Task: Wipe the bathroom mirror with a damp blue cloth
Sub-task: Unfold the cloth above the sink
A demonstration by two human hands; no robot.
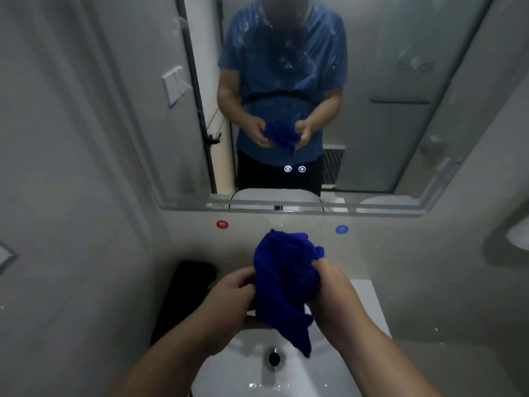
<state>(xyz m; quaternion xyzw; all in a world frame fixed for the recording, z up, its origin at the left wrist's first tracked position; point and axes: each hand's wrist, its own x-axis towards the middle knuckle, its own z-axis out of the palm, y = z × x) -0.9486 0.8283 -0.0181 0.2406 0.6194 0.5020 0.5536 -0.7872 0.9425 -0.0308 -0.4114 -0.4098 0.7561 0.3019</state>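
Below the mirror [372,81], both the left hand [232,293] and right hand [329,285] grip the bunched blue cloth [283,282]; its long axis runs vertically, tail hanging toward the sink [286,376].

We stand in a dim, grey-lit bathroom with pale walls [71,167] on both sides. Below us sits a white sink [243,373] with a dark drain [274,359] in its bowl. On the wall behind it we see a red sticker [222,224] to the left and a blue sticker [341,229] to the right. A black object [186,290], too dark to name, stands just beside the sink's left edge.
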